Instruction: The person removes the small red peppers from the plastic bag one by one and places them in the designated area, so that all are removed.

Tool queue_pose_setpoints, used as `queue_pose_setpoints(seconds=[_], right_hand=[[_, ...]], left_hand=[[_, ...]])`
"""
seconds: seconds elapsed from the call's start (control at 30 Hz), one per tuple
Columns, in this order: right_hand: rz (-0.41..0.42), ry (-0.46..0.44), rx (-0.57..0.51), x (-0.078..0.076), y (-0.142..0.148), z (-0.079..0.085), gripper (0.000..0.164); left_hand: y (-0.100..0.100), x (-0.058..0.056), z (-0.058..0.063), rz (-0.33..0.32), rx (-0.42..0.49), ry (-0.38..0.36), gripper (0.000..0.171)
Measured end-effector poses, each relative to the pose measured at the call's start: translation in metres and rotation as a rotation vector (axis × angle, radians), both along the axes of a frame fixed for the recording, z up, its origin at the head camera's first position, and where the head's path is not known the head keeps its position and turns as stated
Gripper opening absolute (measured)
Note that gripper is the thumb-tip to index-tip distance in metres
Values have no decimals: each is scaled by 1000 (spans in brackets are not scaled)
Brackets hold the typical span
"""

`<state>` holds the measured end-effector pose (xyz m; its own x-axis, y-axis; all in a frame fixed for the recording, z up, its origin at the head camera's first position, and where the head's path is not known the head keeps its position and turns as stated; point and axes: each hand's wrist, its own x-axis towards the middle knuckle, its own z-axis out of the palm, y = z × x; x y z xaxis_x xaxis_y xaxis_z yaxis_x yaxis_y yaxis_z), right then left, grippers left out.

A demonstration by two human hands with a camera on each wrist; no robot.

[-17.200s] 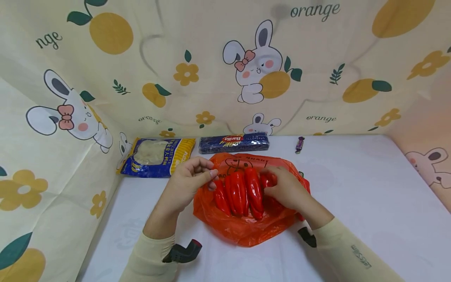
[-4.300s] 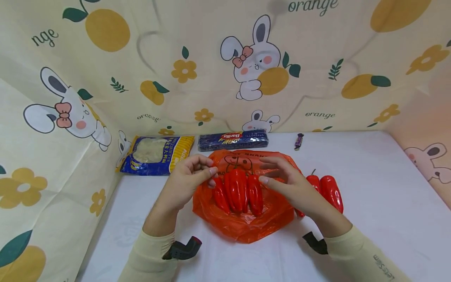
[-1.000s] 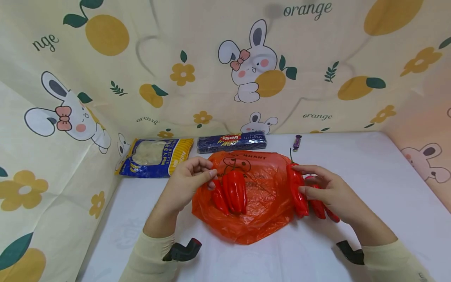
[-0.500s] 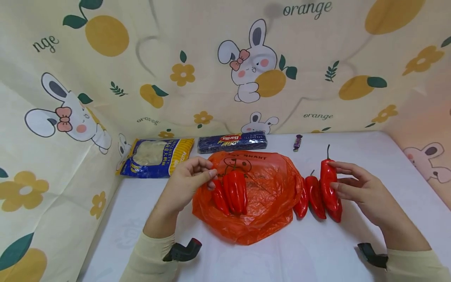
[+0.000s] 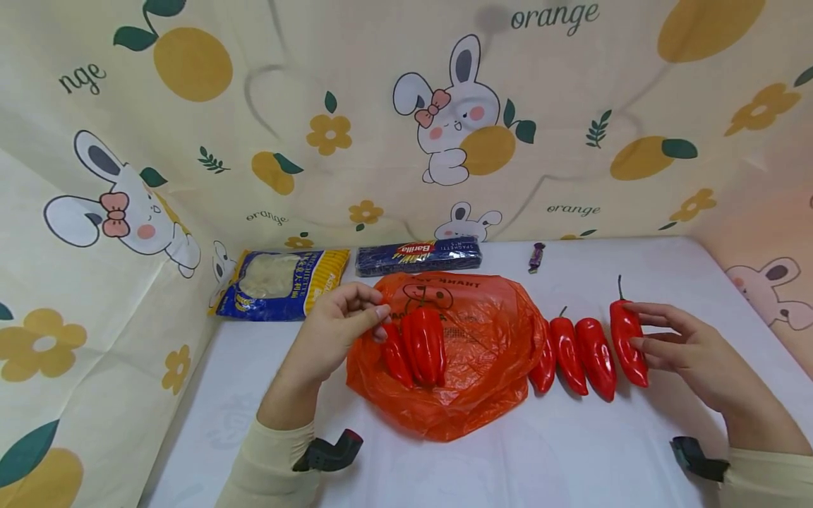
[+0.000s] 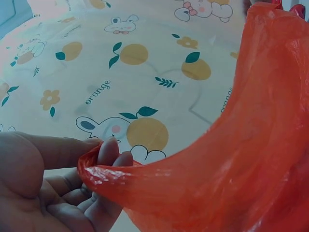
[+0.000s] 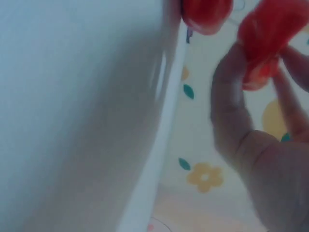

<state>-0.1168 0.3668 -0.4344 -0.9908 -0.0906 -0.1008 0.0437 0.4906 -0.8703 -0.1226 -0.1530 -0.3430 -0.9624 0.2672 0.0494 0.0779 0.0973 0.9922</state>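
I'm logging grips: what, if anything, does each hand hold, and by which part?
The left hand pinches the red bag by its edge; the right hand holds a red pepper by its stem-end half.

blue-yellow pasta bag [image 5: 269, 286], back left | dark blue spaghetti pack [image 5: 418, 257] beside it | purple packet [image 5: 536, 257] | rabbit-print backdrop [image 5: 381, 166] behind

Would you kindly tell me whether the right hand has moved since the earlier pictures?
Yes, rightward: in the head view, the right hand is now well right of the purple packet.
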Motion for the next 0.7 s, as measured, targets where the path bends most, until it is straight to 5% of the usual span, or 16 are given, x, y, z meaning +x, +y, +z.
queue_pose_setpoints(seconds=[0.27, 0.7], right_hand=[[55, -130, 61, -2, 8, -9, 63], [78, -151, 116, -4, 4, -11, 65]], left_hand=[[0, 0, 0, -3, -1, 9, 14], [0, 0, -2, -1, 7, 3, 14]])
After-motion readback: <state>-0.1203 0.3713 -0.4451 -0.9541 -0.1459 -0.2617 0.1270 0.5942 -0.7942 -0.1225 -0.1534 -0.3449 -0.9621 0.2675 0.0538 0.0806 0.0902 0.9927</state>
